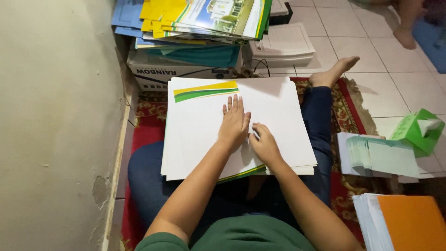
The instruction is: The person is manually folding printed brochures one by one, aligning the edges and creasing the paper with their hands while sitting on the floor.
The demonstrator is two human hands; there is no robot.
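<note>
White sheets form a stack (195, 139) resting on the seated person's lap, above a red patterned rug (144, 125). Its top sheet carries yellow and green stripes (205, 90) near the far left corner. The left hand (234, 122) lies flat at the stack's centre, fingers extended and close together. The right hand (264, 144) rests just beside it, fingers curled against the paper; whether it pinches a sheet cannot be determined. A green tissue box (413, 130) stands on the tiled floor, well apart.

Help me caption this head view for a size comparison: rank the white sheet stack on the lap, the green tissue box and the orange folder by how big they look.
1. White sheet stack, clearly largest.
2. Orange folder, though cut off by the frame edge and nearer the camera, so its true size is unsure.
3. Green tissue box, smallest.
</note>
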